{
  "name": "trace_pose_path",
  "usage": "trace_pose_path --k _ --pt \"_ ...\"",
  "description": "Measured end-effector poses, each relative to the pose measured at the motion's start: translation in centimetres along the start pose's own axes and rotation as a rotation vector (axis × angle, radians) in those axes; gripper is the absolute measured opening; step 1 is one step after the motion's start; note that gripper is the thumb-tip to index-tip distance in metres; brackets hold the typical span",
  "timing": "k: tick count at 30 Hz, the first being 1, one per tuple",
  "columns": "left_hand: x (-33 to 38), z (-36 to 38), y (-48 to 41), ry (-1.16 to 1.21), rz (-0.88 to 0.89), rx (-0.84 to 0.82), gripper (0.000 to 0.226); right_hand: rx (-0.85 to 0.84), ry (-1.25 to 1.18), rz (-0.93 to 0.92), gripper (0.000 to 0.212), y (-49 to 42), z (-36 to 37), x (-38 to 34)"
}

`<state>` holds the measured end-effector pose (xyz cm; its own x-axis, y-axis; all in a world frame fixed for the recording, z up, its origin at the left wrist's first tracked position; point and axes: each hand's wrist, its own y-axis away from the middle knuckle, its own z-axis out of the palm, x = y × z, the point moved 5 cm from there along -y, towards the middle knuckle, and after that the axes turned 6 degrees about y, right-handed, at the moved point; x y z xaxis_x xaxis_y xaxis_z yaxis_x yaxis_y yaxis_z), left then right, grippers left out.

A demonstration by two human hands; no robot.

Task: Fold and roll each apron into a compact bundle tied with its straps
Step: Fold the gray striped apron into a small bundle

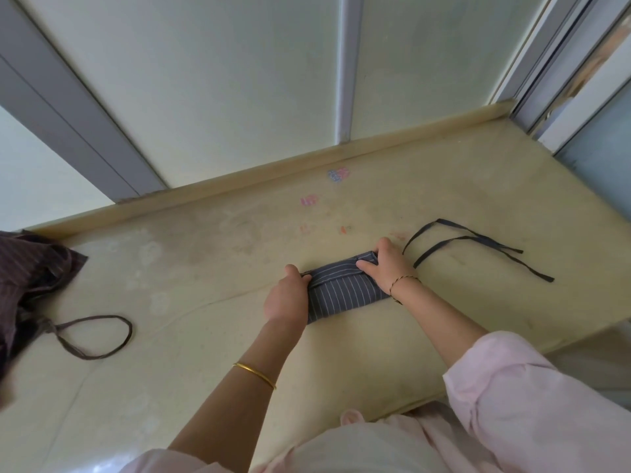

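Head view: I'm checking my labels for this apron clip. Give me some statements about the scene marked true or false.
1. The left hand and right hand both hold the grey apron. True.
2. Its straps are tied round it. False: they lie loose on the counter to its right.
3. A brown apron lies at the left edge. True.
4. The grey apron is spread out flat. False: it is folded into a narrow band.

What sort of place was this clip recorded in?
Probably a home, at a window: a wide beige ledge with a raised back lip, frosted panes in grey metal frames behind it, and small stickers beyond the striped apron.
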<state>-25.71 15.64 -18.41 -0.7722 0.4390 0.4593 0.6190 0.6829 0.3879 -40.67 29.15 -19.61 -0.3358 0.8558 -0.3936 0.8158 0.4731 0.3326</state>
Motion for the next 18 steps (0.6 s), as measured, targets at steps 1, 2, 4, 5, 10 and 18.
trace_pose_path --k 1,2,4,5,10,18 --pt "0.0 0.1 -0.1 -0.001 -0.022 0.003 0.027 -0.006 0.005 -0.016 0.044 -0.1 -0.1 0.0" --pt "-0.1 0.1 -0.3 0.0 -0.041 0.002 0.028 -0.023 0.031 -0.032 0.046 -0.2 -0.1 0.0" --pt "-0.2 0.2 -0.5 -0.007 -0.064 0.002 0.029 -0.06 0.1 -0.043 0.044 -0.3 -0.1 0.1" --pt "-0.2 0.1 -0.5 -0.011 -0.069 0.001 0.029 -0.068 0.122 -0.038 0.042 -0.4 -0.1 0.0" --pt "-0.4 -0.2 -0.6 0.002 -0.086 -0.02 0.032 -0.018 0.147 -0.128 0.033 -0.1 -0.6 -1.1" --pt "8.0 -2.7 0.5 -0.238 0.382 -0.198 0.045 -0.047 -0.194 -0.346 0.025 2.9 -4.6 -1.7"
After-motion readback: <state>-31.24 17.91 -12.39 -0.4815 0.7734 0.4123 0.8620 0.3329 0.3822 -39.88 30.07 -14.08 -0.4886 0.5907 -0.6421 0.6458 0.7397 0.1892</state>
